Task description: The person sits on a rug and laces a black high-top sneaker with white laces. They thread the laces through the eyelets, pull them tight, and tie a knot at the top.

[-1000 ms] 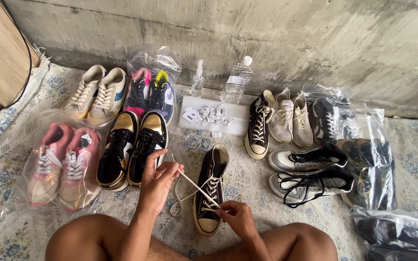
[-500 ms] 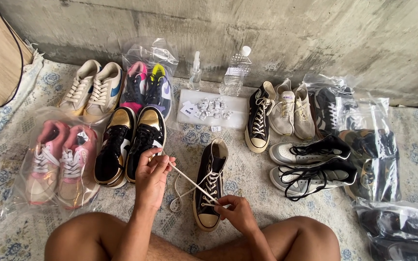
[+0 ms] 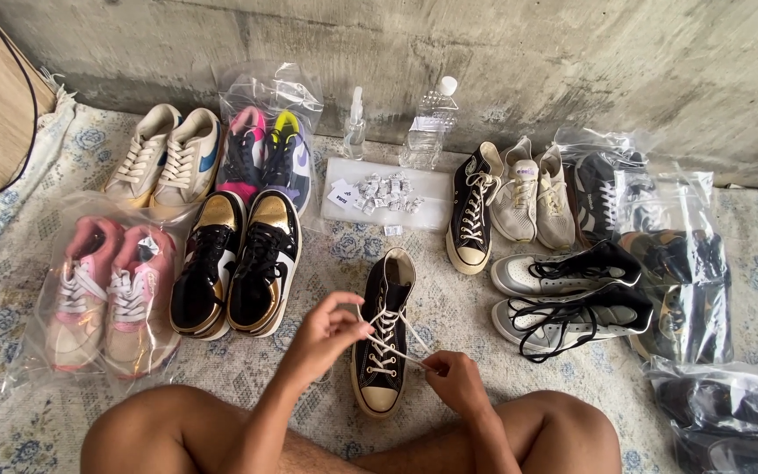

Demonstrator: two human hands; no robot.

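A black high-top canvas shoe [image 3: 386, 325] with a cream toe cap lies on the patterned mat between my knees. Its white lace [image 3: 394, 349] runs across the eyelets. My left hand [image 3: 326, 332] pinches one end of the lace at the shoe's left side. On the right side of the shoe my right hand [image 3: 458, 381] pinches the other end. Both hands hover just above the lower eyelets.
A matching black high-top [image 3: 471, 209] stands behind. Black and gold sneakers [image 3: 237, 260] lie left, pink shoes in a plastic bag [image 3: 103, 294] further left. Grey and black sneakers [image 3: 568, 298] and bagged shoes sit right. A clear bottle [image 3: 427, 123], a spray bottle [image 3: 354, 123] and a white tray [image 3: 383, 193] stand by the concrete wall.
My hands have come lower and closer to the shoe. The lace, stretched long and slanted between them before, is now drawn short across the eyelets.
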